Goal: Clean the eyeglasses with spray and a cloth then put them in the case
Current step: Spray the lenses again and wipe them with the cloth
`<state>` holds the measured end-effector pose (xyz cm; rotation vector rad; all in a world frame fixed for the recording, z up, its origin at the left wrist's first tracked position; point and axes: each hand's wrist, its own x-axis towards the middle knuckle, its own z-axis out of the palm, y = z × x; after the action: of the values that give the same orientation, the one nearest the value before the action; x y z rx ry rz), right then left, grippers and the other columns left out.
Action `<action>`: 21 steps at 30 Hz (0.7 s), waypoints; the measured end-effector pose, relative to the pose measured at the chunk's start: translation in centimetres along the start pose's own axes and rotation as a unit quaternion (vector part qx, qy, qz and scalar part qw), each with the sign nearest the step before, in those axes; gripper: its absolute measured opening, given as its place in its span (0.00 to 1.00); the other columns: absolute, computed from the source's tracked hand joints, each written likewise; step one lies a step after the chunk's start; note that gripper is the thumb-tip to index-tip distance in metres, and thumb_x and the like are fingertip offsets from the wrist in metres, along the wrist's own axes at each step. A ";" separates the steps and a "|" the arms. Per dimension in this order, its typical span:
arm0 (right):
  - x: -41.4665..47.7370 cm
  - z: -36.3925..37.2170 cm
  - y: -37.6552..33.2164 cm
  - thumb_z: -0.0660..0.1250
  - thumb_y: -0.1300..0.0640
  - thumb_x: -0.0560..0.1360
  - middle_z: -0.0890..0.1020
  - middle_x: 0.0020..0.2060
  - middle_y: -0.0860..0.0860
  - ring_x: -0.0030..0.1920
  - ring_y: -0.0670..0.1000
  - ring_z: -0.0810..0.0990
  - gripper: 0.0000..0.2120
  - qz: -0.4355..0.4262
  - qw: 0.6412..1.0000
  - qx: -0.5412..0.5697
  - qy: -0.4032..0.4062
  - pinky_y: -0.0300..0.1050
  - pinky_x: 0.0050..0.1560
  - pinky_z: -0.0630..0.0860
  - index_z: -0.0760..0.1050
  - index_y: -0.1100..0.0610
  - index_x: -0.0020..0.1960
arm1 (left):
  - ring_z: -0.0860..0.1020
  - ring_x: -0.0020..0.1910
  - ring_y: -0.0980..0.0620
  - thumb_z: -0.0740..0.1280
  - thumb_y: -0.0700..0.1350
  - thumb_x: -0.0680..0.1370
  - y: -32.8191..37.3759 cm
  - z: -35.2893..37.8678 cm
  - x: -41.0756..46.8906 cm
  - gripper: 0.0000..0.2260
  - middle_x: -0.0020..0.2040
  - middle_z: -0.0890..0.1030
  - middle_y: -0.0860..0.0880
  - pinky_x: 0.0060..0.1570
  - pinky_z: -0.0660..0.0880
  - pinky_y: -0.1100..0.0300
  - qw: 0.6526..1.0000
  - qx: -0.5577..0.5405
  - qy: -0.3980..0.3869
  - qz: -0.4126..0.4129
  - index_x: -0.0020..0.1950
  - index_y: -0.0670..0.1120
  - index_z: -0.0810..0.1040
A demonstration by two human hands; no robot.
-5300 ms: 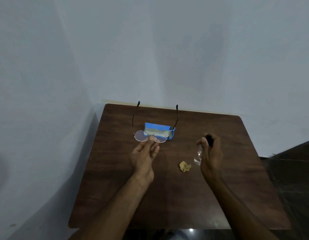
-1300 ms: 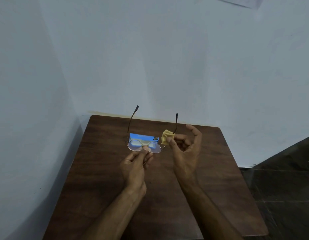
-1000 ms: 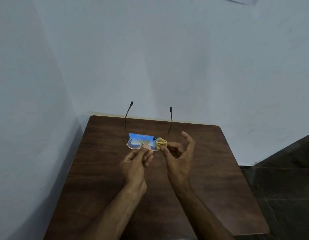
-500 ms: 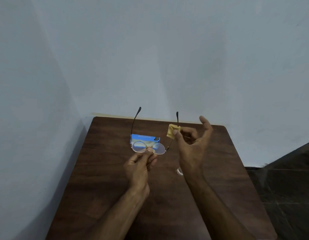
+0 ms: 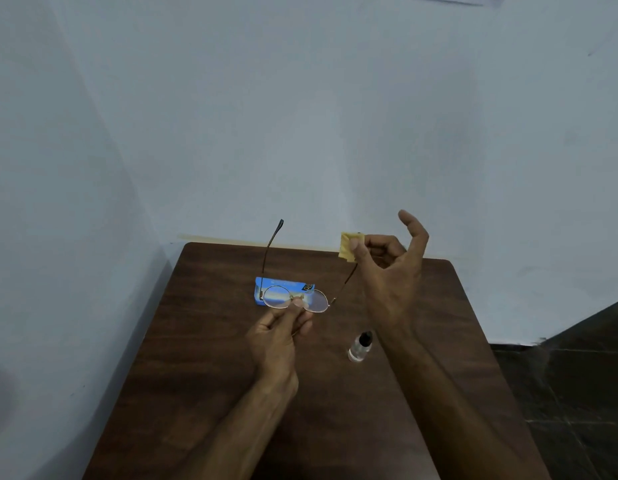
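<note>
Above the worktop [image 5: 203,358], the left grip [image 5: 276,337] pinches the eyeglasses [image 5: 316,301] at the bridge; the right grip [image 5: 390,275] pinches the cloth [image 5: 347,245] on one temple. Wiping step, apparently; next, lenses need rubbing, case [image 5: 283,282] just beyond the left grip.

Dark wooden table [image 5: 210,375] in a pale-blue wall [image 5: 300,116] corner, dark floor [image 5: 577,393].

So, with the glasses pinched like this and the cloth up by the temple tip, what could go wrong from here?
The left hand holds the eyeglasses only by a pinch at the bridge, so the right hand tugging the cloth at the thin temple might twist or drop them. The spray bottle stands close to the right forearm; lowering it could tip the bottle.
</note>
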<state>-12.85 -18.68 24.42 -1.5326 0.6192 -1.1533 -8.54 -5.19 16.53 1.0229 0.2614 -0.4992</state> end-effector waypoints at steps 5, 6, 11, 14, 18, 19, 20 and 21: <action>-1.5 -0.7 2.0 0.78 0.68 0.74 0.87 0.43 0.54 0.48 0.53 0.87 0.37 0.024 0.999 0.019 -0.012 0.58 0.58 0.84 0.65 0.51 0.77 | 0.86 0.38 0.53 0.75 0.36 0.77 -0.1 1.1 0.4 0.03 0.43 0.88 0.43 0.40 0.84 0.62 1.000 -0.022 0.003 -0.007 0.50 0.39 0.86; -1.8 -0.8 2.5 0.77 0.69 0.74 0.87 0.43 0.55 0.48 0.54 0.87 0.38 0.024 0.999 0.016 -0.016 0.59 0.57 0.84 0.65 0.51 0.77 | 0.86 0.37 0.53 0.75 0.36 0.77 -0.1 1.4 0.5 0.03 0.43 0.88 0.42 0.39 0.84 0.62 1.000 -0.023 0.005 -0.009 0.51 0.39 0.86; -2.7 -0.9 5.2 0.76 0.70 0.74 0.87 0.45 0.54 0.49 0.56 0.88 0.38 0.051 0.998 0.006 -0.041 0.64 0.58 0.83 0.65 0.49 0.77 | 0.87 0.37 0.53 0.74 0.35 0.77 -0.3 2.6 0.9 0.04 0.42 0.88 0.42 0.38 0.84 0.62 0.999 -0.033 0.000 -0.012 0.51 0.38 0.86; -3.1 -0.8 6.6 0.77 0.70 0.74 0.87 0.46 0.56 0.50 0.57 0.88 0.38 0.077 0.996 0.027 -0.044 0.67 0.59 0.83 0.66 0.48 0.76 | 0.87 0.39 0.51 0.73 0.34 0.78 -0.1 3.3 1.3 0.04 0.42 0.88 0.44 0.41 0.85 0.60 0.999 -0.036 -0.003 -0.011 0.52 0.37 0.85; -2.6 -0.7 7.6 0.77 0.69 0.74 0.88 0.47 0.56 0.51 0.58 0.88 0.37 0.089 0.994 0.030 -0.056 0.69 0.60 0.82 0.67 0.47 0.76 | 0.88 0.42 0.48 0.74 0.35 0.77 0.1 3.9 2.1 0.05 0.45 0.89 0.42 0.44 0.86 0.58 0.999 -0.035 0.002 -0.005 0.53 0.38 0.86; -2.4 -0.7 7.7 0.77 0.69 0.74 0.88 0.48 0.56 0.51 0.58 0.88 0.37 0.089 0.994 0.031 -0.061 0.68 0.60 0.82 0.67 0.48 0.76 | 0.88 0.42 0.48 0.74 0.35 0.77 0.1 3.9 2.3 0.06 0.46 0.89 0.42 0.43 0.86 0.58 0.999 -0.036 0.004 -0.004 0.54 0.37 0.86; -2.2 -0.6 7.7 0.77 0.69 0.74 0.88 0.48 0.56 0.52 0.58 0.88 0.36 0.090 0.993 0.030 -0.065 0.67 0.61 0.82 0.68 0.49 0.75 | 0.88 0.43 0.47 0.74 0.35 0.77 0.1 3.9 2.4 0.06 0.47 0.89 0.42 0.43 0.86 0.58 0.999 -0.037 0.005 -0.005 0.54 0.37 0.86; -2.1 -0.7 7.6 0.77 0.68 0.74 0.89 0.48 0.55 0.52 0.57 0.88 0.34 0.089 0.993 0.027 -0.066 0.66 0.61 0.82 0.69 0.50 0.75 | 0.88 0.43 0.47 0.74 0.35 0.77 0.1 3.9 2.6 0.06 0.46 0.89 0.42 0.43 0.86 0.58 0.999 -0.038 0.007 -0.006 0.54 0.37 0.86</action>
<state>-12.88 -19.44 16.54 -1.4628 0.6178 -0.9187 -6.34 -9.25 17.50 0.9525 0.2971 -0.4896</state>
